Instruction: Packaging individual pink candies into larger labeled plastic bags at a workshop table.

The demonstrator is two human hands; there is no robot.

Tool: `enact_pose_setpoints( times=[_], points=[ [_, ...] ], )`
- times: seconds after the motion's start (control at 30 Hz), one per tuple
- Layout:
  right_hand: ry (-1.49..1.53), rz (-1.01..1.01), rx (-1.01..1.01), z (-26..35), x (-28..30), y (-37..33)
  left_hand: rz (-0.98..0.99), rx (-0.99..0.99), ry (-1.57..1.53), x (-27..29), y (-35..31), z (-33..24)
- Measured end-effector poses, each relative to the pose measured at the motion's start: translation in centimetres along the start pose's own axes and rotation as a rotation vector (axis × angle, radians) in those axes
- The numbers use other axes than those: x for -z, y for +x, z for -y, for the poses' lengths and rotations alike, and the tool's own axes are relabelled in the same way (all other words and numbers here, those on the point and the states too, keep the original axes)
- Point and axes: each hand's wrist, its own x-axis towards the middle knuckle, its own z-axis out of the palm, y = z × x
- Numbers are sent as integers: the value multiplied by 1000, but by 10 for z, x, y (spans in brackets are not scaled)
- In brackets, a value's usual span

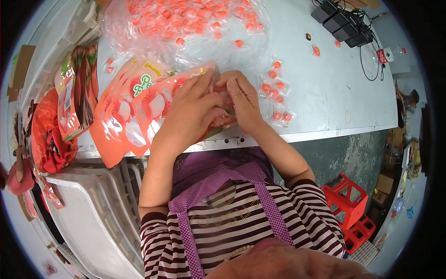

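Observation:
My left hand [193, 109] is closed around the near end of an orange-pink printed pouch [211, 72]. Its curled fingers face my right hand [244, 102], which is bent over the pouch's mouth with the thumb on top. Something clear and shiny shows between the two hands, but the fingers cover most of it. More flat printed pouches [123, 109] lie fanned out to the left, partly under my left arm. Just right of my right hand, several small orange-red sweets [278, 86] in clear wrappers sit in a loose column on the table.
A big clear plastic bag [116, 28] spreads over the far table with a heap of wrapped sweets [186, 18]. Black power adapters [341, 23] with cables stand far right. Stacked pouches [76, 93], a red bag [49, 135] and white crates [88, 209] are left; red stools [346, 200] right.

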Motion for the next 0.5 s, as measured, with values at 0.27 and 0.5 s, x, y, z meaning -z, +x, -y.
enact_pose_setpoints(
  times=[0.27, 0.5],
  points=[
    [-454, 167, 441, 2, 10, 10, -73, -27, -242, 1, 6, 11],
    [-421, 630, 468, 29, 13, 22, -133, 25, -480, 3, -10, 20]
  ],
)
